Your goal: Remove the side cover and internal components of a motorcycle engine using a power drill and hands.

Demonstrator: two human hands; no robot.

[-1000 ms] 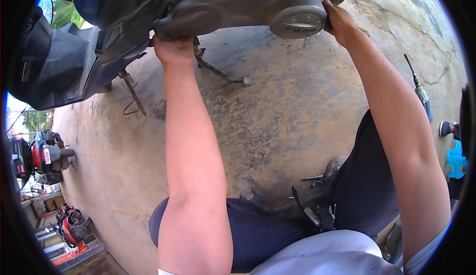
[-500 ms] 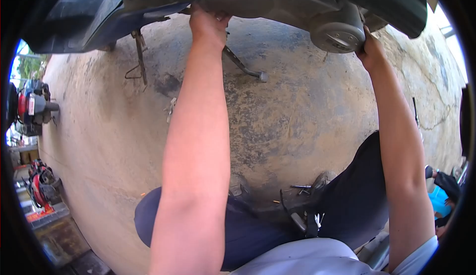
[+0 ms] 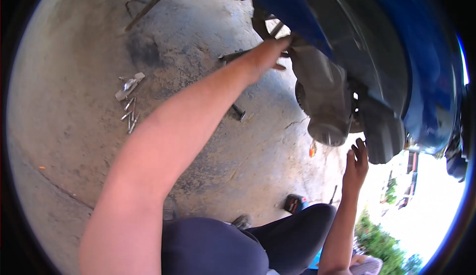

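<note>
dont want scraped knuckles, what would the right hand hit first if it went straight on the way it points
The right hand would probably meet the lower part of the black panel beside the grey casing first, though depth is unclear in this one view.

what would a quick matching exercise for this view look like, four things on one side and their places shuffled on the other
Things
1. left hand
2. right hand
3. small metal rods
4. dark block

Places in the picture
A. on the floor, just above a knee in dark trousers
B. near the lower end of the grey casing
C. on the floor, left of the left forearm
D. at the upper end of the grey casing

Pairs: 1-D, 2-B, 3-C, 4-A
</note>
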